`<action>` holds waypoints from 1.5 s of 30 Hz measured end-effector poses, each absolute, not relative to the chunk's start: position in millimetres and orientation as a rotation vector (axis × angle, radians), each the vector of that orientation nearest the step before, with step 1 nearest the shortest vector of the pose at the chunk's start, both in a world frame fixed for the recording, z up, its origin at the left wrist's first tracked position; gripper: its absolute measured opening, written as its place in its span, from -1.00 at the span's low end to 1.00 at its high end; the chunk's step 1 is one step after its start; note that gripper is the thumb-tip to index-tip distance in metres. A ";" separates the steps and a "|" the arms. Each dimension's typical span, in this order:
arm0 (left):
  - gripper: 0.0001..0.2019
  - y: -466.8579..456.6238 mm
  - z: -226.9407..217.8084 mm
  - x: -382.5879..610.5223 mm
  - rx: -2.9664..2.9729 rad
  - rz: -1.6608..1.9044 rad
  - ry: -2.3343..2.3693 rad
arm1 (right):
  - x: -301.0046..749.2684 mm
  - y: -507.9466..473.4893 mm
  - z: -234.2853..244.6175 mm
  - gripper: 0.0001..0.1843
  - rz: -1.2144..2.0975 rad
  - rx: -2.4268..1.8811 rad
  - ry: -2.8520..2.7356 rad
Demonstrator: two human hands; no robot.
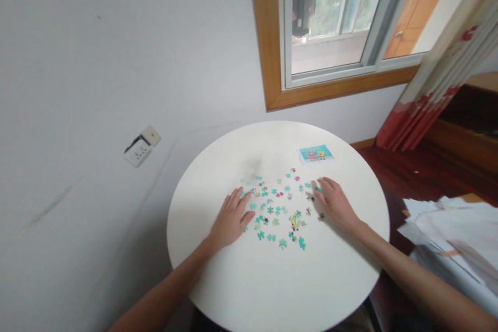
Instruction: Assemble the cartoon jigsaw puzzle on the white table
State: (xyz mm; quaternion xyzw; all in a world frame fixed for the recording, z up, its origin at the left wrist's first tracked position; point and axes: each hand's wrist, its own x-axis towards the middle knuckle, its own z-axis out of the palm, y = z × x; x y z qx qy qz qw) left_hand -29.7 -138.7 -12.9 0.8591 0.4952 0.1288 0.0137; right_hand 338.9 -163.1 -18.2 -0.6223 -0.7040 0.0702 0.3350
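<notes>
Loose jigsaw puzzle pieces [271, 208], mostly teal with some pink, yellow and dark ones, lie scattered over the middle of a round white table [268, 285]. At the left edge of the scatter, my left hand [231, 219] rests palm down, fingers stretched out and thumb apart, beside several pieces. On the right side, my right hand [333, 202] has its thumb and curled fingers around a small teal puzzle piece [318, 189], close to the tabletop. A pale blurred patch shows by those fingertips. Other pieces lie just left of and below this hand.
A picture card [316, 154] with cartoon figures lies toward the table's back right. The wall [97, 88] with a socket [138, 153] runs along the left. Behind are a window [330, 15] and a curtain [420, 109]; stacked papers [455, 233] stand at right.
</notes>
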 end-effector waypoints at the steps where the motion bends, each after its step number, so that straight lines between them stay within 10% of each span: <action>1: -0.44 -141.7 -11.6 -23.2 2.679 0.387 1.516 | 340.5 -160.5 -22.2 -0.47 0.145 -1.647 -1.846; 9: -0.42 -148.0 -3.6 5.9 2.654 0.471 1.360 | 274.5 -190.6 -26.3 -0.27 0.291 -1.528 -2.119; 18: -0.48 -50.0 -15.8 -11.0 2.483 0.549 1.705 | 289.4 -82.4 -7.4 -0.48 0.304 -1.472 -2.013; 31: -0.38 -105.5 1.9 41.1 2.722 0.272 0.993 | 275.9 -116.5 -10.5 -0.39 0.442 -1.041 -2.348; 45: -0.50 -73.5 7.4 50.2 2.359 0.539 1.014 | 296.3 -126.7 1.6 -0.86 0.541 -1.290 -2.019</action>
